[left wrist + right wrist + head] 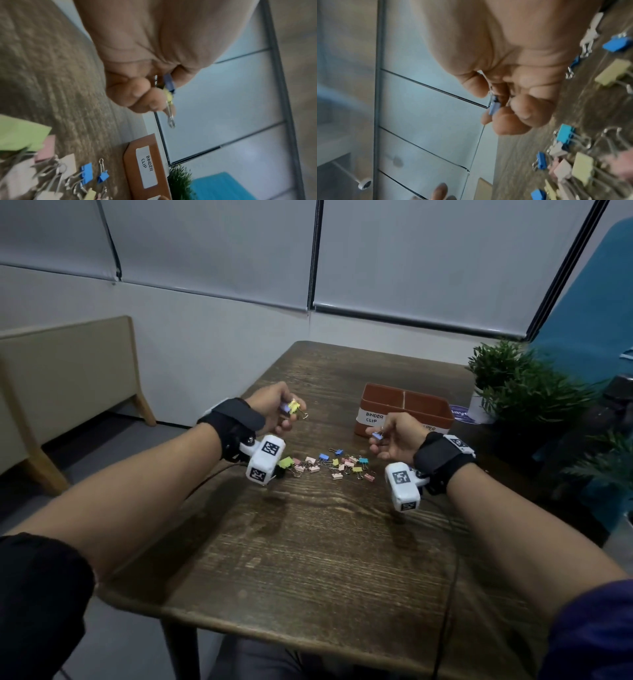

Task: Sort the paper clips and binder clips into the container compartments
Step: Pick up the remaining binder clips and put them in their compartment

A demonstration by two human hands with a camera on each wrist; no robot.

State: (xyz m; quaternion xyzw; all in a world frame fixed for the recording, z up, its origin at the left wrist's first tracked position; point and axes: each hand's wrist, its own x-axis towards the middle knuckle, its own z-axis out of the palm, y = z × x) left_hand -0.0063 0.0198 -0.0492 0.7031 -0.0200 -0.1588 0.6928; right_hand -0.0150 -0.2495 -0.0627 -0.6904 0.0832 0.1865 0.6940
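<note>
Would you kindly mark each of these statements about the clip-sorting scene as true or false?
1. The left hand holds a yellow clip. True; a blue clip is pinched with it.
2. The right hand is empty. False: it pinches a small blue clip.
3. The container carries a label reading BINDER CLIP. True.
4. All the clips are already in the container. False: a pile of clips lies on the table, between the hands.
5. The container stands at the near edge of the table. False: it stands beyond the pile, beside a plant.
</note>
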